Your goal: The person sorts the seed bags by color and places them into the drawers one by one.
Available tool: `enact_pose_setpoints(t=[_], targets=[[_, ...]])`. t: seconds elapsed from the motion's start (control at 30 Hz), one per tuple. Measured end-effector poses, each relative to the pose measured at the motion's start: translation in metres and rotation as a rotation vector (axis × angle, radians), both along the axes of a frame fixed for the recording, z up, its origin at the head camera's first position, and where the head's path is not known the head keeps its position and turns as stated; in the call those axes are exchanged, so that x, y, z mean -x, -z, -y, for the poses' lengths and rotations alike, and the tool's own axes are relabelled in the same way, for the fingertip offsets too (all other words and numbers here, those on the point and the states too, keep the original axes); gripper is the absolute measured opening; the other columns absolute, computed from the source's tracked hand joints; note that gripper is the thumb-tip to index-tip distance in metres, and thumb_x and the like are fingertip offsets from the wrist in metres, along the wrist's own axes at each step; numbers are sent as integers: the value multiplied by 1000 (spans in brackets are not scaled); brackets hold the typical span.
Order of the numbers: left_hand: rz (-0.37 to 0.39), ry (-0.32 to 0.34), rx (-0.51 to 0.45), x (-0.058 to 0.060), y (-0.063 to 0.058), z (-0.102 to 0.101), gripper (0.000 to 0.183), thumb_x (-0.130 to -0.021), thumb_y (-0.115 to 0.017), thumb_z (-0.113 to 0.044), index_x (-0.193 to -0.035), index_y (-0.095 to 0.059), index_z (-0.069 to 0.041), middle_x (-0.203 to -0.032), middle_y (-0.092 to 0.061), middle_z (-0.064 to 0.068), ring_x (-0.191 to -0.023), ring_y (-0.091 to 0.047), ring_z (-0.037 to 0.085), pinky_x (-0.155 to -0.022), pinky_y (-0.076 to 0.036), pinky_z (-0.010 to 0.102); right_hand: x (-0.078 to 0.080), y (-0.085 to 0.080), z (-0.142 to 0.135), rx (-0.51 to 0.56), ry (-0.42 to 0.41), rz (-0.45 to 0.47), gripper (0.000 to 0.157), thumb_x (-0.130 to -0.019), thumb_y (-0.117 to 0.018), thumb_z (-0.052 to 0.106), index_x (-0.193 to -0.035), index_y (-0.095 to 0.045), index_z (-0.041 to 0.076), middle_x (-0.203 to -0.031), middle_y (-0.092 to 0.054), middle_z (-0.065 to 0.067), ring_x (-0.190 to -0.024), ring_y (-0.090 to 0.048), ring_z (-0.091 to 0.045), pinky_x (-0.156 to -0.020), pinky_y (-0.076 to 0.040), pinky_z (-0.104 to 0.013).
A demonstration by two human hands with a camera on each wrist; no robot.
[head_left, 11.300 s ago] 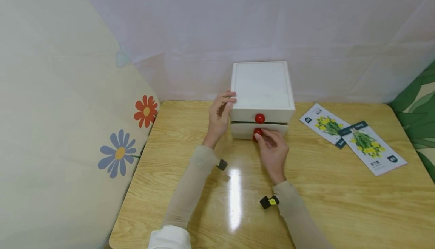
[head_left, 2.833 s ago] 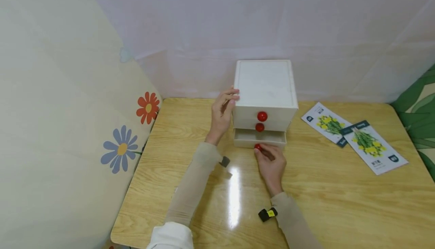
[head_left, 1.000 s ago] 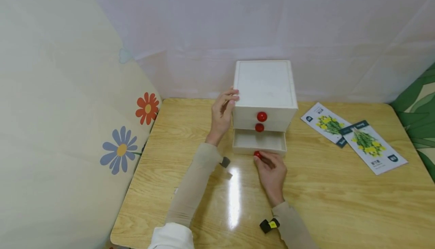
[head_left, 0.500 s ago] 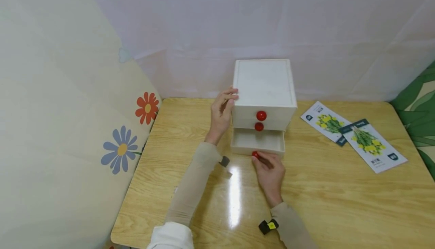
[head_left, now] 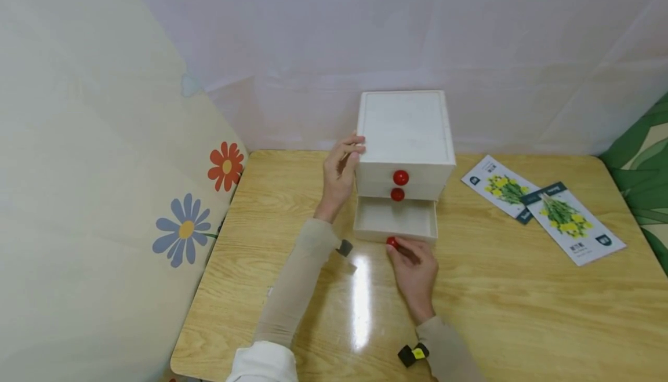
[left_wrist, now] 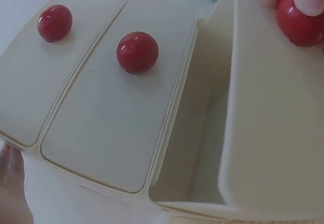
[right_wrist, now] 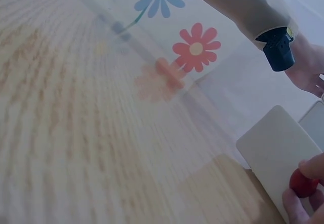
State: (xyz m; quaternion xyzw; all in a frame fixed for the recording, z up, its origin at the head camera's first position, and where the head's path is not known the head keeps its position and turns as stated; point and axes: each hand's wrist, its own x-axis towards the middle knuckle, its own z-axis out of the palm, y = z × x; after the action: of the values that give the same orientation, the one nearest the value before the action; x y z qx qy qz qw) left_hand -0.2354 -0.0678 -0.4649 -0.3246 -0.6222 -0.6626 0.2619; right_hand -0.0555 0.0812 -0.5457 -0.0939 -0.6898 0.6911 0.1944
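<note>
A white drawer cabinet (head_left: pixel 405 127) with red round knobs stands at the back of the table. Its bottom drawer (head_left: pixel 395 217) is pulled well out, and the inside looks bare. My right hand (head_left: pixel 416 269) pinches that drawer's red knob (head_left: pixel 391 242) between thumb and fingers; the right wrist view also shows the pinched knob (right_wrist: pixel 302 184). On the cabinet's left side rests my left hand (head_left: pixel 338 176), fingertips at the top edge. In the left wrist view the two upper drawer fronts are flush, with the middle knob (left_wrist: pixel 137 52) and top knob (left_wrist: pixel 54 23) untouched.
To the right lie two overlapping cards with yellow flower pictures, the rear card (head_left: pixel 501 188) partly under the front card (head_left: pixel 573 224). A pale cloth (head_left: pixel 292 51) hangs behind the wooden table (head_left: pixel 522 324). A flower-patterned sheet (head_left: pixel 94 167) borders the left side.
The bottom drawer, nearly closed at first, has come out toward the person with my right hand on its knob; in the last second it moved only slightly. My left hand stays at the cabinet's side.
</note>
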Motion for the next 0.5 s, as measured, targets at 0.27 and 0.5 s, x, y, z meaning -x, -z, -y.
enact_pose_setpoints(t=[0.27,0.5], targets=[[30,15,-4,-19,-22,-1,15,-95,-47,14,-101,-59,20,-122,-55,42,-135,-44,53,-115,-42,43,-2,5,1,21,28,-25,26,-74,-79,-14,-99,-72,-12,-100,-63,-20,-87,-70,-10,-79,-59,-23],[47,8,10,-21,-24,-1,14,-96,-47,13,-101,-59,20,-123,-55,42,-135,-44,53,-115,-43,43,-4,9,0,64,40,-25,26,-74,-79,-16,-99,-72,-13,-99,-63,-19,-87,-72,-12,-80,-59,-26]])
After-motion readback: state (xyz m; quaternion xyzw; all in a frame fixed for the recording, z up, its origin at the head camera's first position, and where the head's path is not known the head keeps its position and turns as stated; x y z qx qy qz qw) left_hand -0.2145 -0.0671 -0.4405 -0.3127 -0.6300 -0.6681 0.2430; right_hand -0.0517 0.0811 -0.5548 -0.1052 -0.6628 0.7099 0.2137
